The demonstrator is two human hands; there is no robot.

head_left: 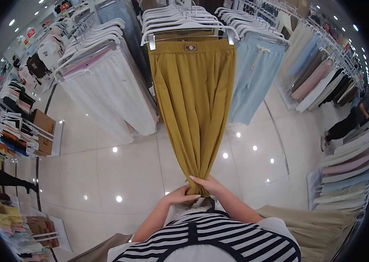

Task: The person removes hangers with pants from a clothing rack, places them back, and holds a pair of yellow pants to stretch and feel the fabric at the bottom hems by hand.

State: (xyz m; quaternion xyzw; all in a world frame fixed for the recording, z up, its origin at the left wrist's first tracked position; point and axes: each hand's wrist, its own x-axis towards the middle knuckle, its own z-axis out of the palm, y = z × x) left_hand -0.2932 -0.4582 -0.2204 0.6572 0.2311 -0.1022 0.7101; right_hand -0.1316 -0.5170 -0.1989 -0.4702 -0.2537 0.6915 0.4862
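Mustard-yellow trousers (193, 87) hang by their elastic waistband from a white clip hanger (189, 26) at the front of a rack. A small dark label sits at the middle of the waistband. Toward me the legs narrow into one gathered bunch. My left hand (182, 195) is closed round the lower end of the bunch from the left. From the right, my right hand (208, 185) grips the same cloth just above it, thumb across the front. The hems are partly hidden by my hands.
White trousers (110, 91) hang to the left and light blue trousers (256, 78) to the right. More garment racks (324, 74) line both sides. Cardboard boxes (44, 126) stand at the left. Other people (346, 122) show at both edges. The tiled floor (127, 174) is shiny.
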